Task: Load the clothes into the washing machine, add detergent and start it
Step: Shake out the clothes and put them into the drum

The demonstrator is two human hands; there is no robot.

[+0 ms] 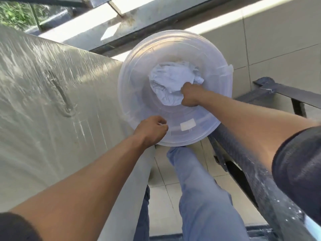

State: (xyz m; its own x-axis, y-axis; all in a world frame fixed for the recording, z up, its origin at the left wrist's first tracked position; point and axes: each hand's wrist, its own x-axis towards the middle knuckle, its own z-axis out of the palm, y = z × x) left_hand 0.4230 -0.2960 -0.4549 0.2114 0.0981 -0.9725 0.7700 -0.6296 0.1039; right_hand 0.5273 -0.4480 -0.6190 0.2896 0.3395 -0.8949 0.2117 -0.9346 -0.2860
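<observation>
Cloth (171, 82), pale and crumpled, sits at the bottom of the clear plastic tub (224, 80); we judge it soft, light and easy to bunch, best taken by a fistful of folds. Our right hand (190, 95) has its fingers closed on the cloth's edge, left hand (152, 130) loosely curled at the tub rim, grip uncertain. White sticker (188, 124) on the tub shows no readable writing.
</observation>
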